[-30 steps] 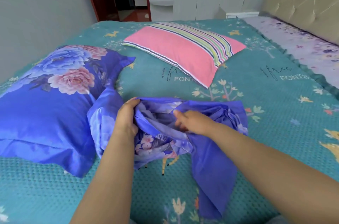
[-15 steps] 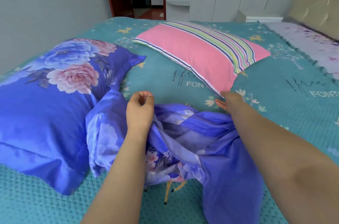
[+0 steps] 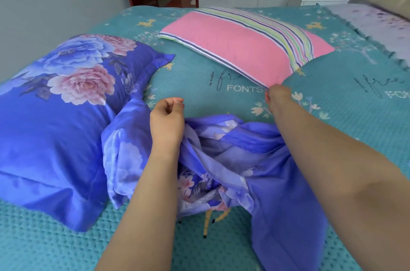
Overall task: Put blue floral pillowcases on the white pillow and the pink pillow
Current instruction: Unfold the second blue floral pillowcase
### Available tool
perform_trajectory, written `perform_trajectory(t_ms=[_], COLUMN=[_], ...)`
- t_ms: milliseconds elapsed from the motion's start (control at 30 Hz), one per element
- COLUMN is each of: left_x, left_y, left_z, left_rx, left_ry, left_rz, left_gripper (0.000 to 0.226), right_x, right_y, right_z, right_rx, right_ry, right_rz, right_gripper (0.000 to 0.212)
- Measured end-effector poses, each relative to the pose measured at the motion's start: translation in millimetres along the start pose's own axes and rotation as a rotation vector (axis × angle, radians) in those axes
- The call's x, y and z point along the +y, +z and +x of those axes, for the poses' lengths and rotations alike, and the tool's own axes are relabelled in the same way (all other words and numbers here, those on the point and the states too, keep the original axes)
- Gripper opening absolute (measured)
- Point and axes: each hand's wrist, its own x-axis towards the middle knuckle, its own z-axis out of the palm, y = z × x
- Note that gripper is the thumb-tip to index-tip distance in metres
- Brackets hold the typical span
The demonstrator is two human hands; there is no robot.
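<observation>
Ahead of the right hand [image 3: 277, 98], which pinches its near corner, pink pillow [image 3: 239, 42] runs leftward away; left hand [image 3: 167, 119] curled, empty, above the loose pillowcase [image 3: 255, 159].

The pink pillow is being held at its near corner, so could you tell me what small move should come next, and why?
Probably draw the pink pillow toward the loose pillowcase. The right hand pinches its near corner, the left hand grips the bunched case, and bedspread separates them.

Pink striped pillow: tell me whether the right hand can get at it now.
Likely yes: the right hand already pinches the near corner of the pink striped pillow, with only teal bedspread around it.
</observation>
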Motion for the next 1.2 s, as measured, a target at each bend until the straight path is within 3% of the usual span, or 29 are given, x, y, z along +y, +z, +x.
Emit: perform_trajectory(t_ms=[100,200,267,333,433,533,633,733,833,1000,1133,1200], left_x=[6.6,19.5,30.6,38.4,65.8,85.3,88.5,88.7,98.3,99.0,89.6,88.1], left_y=[-0.2,-4.8,-0.8,6.3,22.3,44.9,63.5,76.4,89.6,104.3,118.3,124.6], left_z=[-16.8,-50.8,-77.3,-95.1,-111.2,-105.4,-104.5,-100.1,-86.9,-59.6,-44.8,-43.5], left_rx=[-0.007,0.093,0.091,0.008,-0.168,-0.375,-0.498,-0.490,-0.487,-0.626,-0.544,-0.490], left_ry=[0.086,0.420,0.551,0.446,0.065,-0.357,-0.573,-0.674,-0.661,-0.603,-0.623,-0.619], left_rz=[0.094,0.384,0.404,0.263,-0.035,-0.200,-0.326,-0.480,-0.566,-0.225,-0.098,0.014], left_gripper=[0.013,0.015,0.016,0.017,0.016,0.039,0.067,0.092,0.086,0.070,0.054,0.049], right_x=[-7.3,-19.4,-27.3,-27.2,-35.3,-46.5,-53.5,-61.4,-60.1,-25.4,-4.7,-3.1], right_y=[4.3,-17.5,-50.2,-75.9,-113.6,-139.6,-159.9,-173.5,-181.0,-191.6,-194.1,-194.1], right_z=[-25.1,-63.4,-94.3,-117.3,-155.6,-188.7,-213.7,-229.7,-228.3,-219.1,-223.4,-223.1], right_rx=[0.056,0.093,0.189,0.241,0.214,0.191,0.176,0.122,0.120,0.185,0.202,0.183], right_ry=[-0.244,-0.503,-0.664,-0.781,-0.810,-0.851,-0.887,-0.876,-0.842,-0.676,-0.581,-0.445], right_rz=[-0.133,-0.132,-0.143,-0.153,-0.031,0.001,0.078,0.205,0.173,0.232,0.340,0.172], right_gripper=[0.024,0.018,0.013,0.016,0.020,0.041,0.047,0.027,0.017,0.016,0.012,0.035])
